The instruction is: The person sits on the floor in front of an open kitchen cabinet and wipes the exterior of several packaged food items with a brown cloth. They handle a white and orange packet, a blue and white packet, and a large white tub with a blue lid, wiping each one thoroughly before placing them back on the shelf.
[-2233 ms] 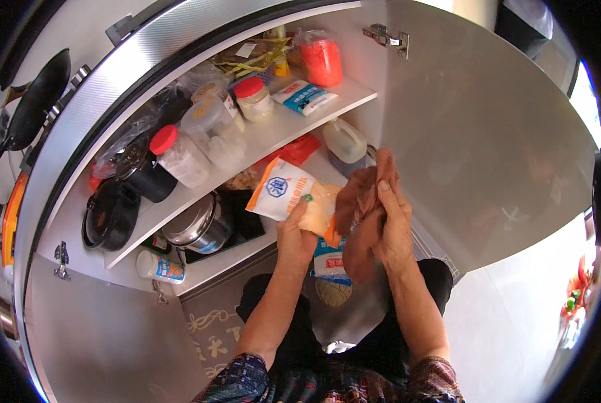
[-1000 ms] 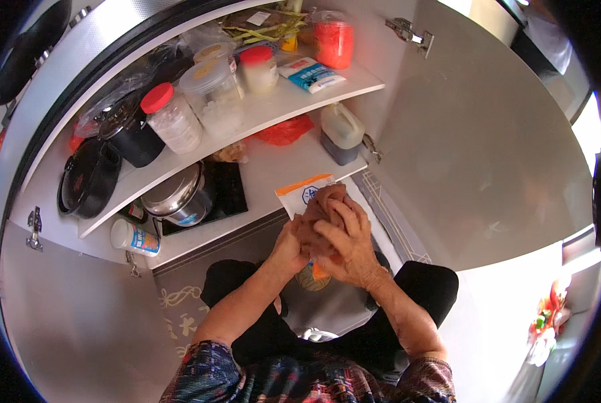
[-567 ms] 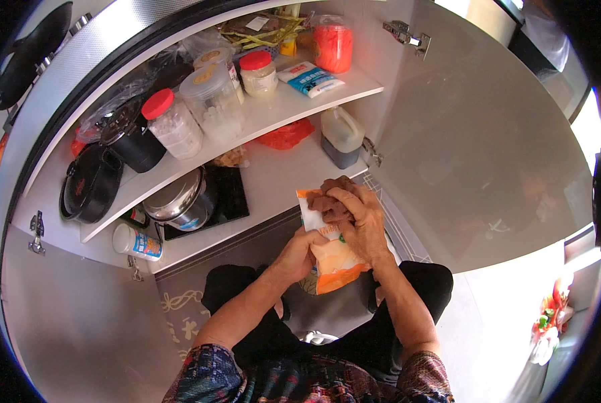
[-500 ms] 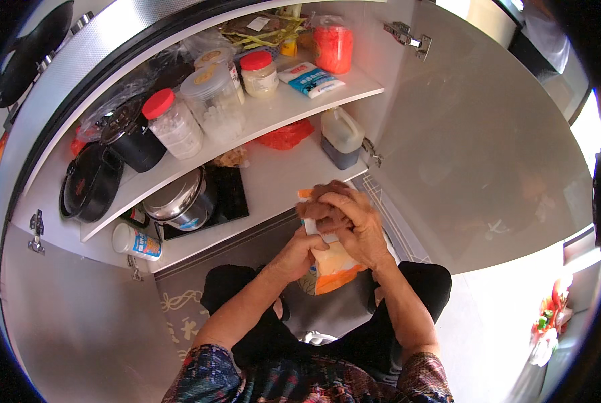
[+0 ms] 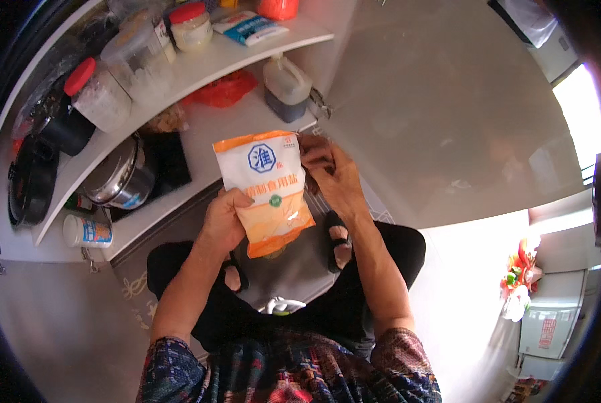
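Observation:
A white and orange plastic bag of salt (image 5: 265,195) is held up over my lap with its printed front facing me. My left hand (image 5: 228,216) grips its lower left edge, thumb on the front and the other fingers hidden behind. At the upper right edge, my right hand (image 5: 334,171) has its fingers curled against the bag; they are in shadow and slightly blurred. The bag's top looks flat, and I cannot see whether it is opened.
An open cupboard holds a shelf (image 5: 199,80) of jars and a blue-white packet (image 5: 250,28). Below are a steel pot (image 5: 122,176), a jug of dark liquid (image 5: 287,87), a red plastic bag (image 5: 223,88) and a white canister (image 5: 87,231). The open door (image 5: 441,127) stands to the right.
The salt bag has turned and spread so its front shows fully, and sits further left in view. My right hand has moved from its top to its right side. The view has shifted right.

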`<state>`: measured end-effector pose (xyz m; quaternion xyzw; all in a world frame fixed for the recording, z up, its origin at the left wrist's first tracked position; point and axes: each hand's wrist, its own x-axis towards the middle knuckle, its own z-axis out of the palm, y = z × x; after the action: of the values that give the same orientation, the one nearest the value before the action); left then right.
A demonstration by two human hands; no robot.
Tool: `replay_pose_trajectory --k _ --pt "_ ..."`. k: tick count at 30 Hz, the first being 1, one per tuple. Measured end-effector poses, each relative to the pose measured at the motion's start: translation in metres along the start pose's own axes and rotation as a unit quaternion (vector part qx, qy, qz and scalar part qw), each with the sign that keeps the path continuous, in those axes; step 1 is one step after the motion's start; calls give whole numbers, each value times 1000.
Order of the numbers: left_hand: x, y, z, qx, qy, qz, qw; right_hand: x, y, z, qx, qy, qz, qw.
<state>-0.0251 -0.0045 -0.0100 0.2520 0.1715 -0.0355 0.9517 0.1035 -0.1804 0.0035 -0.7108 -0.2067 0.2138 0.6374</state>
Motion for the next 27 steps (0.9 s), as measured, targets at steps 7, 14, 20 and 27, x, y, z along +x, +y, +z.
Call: replay_pose_trajectory --k 7,14,20,27 --pt "11 -3 -7 32 -33 -15 999 -6 -26 3 251 -77 133 956" --pt "6 1 24 141 -46 53 988 -3 -20 12 330 -68 1 942" --pt "24 -2 0 244 170 23 954 -8 -33 18 39 95 -255 962" --pt "33 -41 1 -78 -161 -73 981 -43 -38 36 -242 31 -471 848"
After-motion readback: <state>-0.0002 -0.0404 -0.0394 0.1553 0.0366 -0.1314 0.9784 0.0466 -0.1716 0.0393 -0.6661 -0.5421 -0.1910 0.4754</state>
